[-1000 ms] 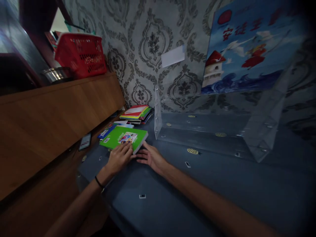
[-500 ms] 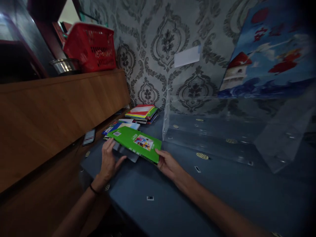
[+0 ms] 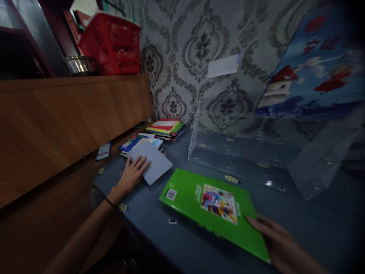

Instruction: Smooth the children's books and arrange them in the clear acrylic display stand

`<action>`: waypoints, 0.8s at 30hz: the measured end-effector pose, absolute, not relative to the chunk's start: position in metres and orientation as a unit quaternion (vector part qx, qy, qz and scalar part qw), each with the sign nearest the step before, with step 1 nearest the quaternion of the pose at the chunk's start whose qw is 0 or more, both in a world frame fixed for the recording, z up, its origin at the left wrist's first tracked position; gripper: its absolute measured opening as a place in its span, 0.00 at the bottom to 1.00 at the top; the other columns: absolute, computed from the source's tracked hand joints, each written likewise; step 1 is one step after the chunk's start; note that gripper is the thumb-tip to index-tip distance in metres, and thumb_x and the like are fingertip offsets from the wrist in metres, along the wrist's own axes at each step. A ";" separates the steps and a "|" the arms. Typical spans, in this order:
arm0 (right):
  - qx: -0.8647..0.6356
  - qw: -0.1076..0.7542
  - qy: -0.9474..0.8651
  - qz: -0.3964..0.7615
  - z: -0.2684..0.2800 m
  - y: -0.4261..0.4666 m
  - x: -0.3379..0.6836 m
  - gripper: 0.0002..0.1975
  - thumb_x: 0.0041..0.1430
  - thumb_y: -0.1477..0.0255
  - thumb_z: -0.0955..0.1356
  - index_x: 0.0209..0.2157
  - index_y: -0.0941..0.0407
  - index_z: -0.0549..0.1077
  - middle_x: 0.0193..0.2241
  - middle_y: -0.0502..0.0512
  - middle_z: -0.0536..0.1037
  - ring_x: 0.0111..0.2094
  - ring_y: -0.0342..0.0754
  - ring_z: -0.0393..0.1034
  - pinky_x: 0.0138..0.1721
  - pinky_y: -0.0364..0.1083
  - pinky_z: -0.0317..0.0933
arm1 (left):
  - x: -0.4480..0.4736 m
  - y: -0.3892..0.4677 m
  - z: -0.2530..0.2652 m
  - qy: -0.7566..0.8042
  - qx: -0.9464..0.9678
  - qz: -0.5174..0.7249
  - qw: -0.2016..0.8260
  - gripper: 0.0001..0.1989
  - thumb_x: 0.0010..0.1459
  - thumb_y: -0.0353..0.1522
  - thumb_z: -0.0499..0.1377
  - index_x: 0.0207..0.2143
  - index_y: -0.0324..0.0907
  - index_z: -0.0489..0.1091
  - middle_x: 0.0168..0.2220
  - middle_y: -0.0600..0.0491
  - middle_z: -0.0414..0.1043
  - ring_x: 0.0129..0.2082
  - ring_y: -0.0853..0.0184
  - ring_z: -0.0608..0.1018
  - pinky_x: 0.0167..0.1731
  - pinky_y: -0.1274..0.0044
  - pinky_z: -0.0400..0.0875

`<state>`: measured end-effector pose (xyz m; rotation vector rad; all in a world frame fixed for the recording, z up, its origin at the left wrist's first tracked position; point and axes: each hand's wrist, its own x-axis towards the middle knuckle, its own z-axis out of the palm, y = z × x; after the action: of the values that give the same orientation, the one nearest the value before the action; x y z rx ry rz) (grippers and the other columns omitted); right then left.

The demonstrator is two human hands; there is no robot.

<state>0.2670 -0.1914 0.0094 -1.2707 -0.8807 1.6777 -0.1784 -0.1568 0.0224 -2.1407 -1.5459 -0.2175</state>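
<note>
At the lower right, my right hand (image 3: 275,238) pinches the right end of a green book (image 3: 188,201), thumb on top and the other fingers hidden beneath. The book has a barcode and a colourful picture on its cover and is held over the blue-grey cloth. My left hand (image 3: 132,177) lies with fingers spread on the edge of a plain white-grey board or book (image 3: 154,161). That piece rests partly over a small pile of books with a blue book (image 3: 131,144) on its left side.
Behind the pile stands another stack of colourful books (image 3: 165,125). A clear acrylic rack (image 3: 242,152) occupies the table's back right, with a blue picture book (image 3: 308,68) upright on it. A wooden cabinet (image 3: 85,114) at left carries a red basket (image 3: 114,43) and a metal pot (image 3: 80,64).
My right hand has carried the green book away from the pile, rightward and nearer to me. The white-grey piece is now uncovered, and my left hand has come down flat on it.
</note>
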 end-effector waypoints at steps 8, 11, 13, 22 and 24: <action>-0.517 0.356 -0.373 0.683 0.017 -0.206 0.270 0.25 0.43 0.65 0.78 0.47 0.53 0.79 0.43 0.63 0.84 0.45 0.65 0.80 0.47 0.57 0.76 | -0.186 -0.138 0.042 -0.629 -0.722 -0.113 0.263 0.28 0.65 0.25 0.47 0.65 0.45 0.63 0.66 0.44 0.64 0.66 0.50 0.66 0.63 0.57 0.60; -0.493 0.366 -0.391 0.686 0.017 -0.207 0.268 0.27 0.47 0.62 0.76 0.51 0.53 0.78 0.44 0.62 0.84 0.46 0.65 0.79 0.47 0.57 0.76 | -0.192 -0.120 0.059 -0.667 -0.701 -0.109 0.226 0.29 0.64 0.24 0.46 0.67 0.44 0.61 0.67 0.44 0.62 0.67 0.49 0.64 0.64 0.53 0.57; -0.480 0.384 -0.393 0.684 0.016 -0.208 0.266 0.29 0.48 0.60 0.76 0.53 0.54 0.76 0.46 0.63 0.83 0.47 0.65 0.79 0.47 0.57 0.76 | -0.200 -0.107 0.070 -0.685 -0.706 -0.086 0.156 0.30 0.62 0.24 0.46 0.67 0.41 0.60 0.67 0.41 0.61 0.67 0.48 0.64 0.63 0.50 0.57; -0.443 0.450 -0.382 0.675 0.010 -0.209 0.258 0.29 0.47 0.67 0.78 0.52 0.52 0.72 0.46 0.58 0.83 0.47 0.60 0.79 0.46 0.54 0.77 | -0.148 -0.135 0.063 -0.530 -0.826 -0.189 0.035 0.24 0.69 0.36 0.46 0.64 0.40 0.62 0.66 0.43 0.64 0.67 0.57 0.65 0.66 0.57 0.57; -0.436 0.457 -0.390 0.670 0.009 -0.209 0.258 0.27 0.50 0.68 0.77 0.52 0.52 0.72 0.45 0.57 0.83 0.47 0.59 0.80 0.45 0.54 0.77 | -0.097 -0.161 0.052 -0.451 -0.877 -0.168 -0.017 0.24 0.72 0.39 0.45 0.65 0.42 0.59 0.68 0.45 0.60 0.69 0.60 0.62 0.68 0.59 0.54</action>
<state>0.2577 -0.2092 0.0087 -1.0746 -0.9619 1.6511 -0.0970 -0.1606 0.0523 -2.7837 -1.4306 -0.5323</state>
